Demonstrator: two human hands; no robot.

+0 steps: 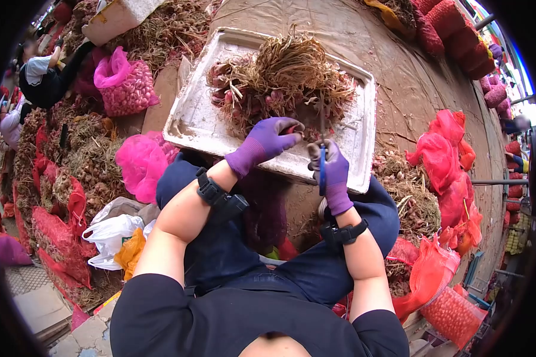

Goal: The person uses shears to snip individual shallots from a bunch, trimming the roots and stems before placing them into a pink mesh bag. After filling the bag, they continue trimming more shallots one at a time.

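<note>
My left hand [267,144], in a purple glove, is closed over the near edge of a white foam tray [187,122], with a small reddish shallot [292,129] between its fingers. Just to its right, my right hand [333,169], gloved alike, is wrapped round the blue handle of a pair of scissors [322,169]. The blades point away from me, towards the pile; whether they are apart is too fine to see. A heap of shallots [274,98] with long dry stalks [292,56] fills the middle of the tray, just beyond both hands.
A pink net bag of bulbs [128,89] stands at the upper left. Dried bunches [83,149] lie along the left, near a white plastic bag [116,232]. Red net bags [443,149] lie at the right. A seated person [41,74] is at the far left.
</note>
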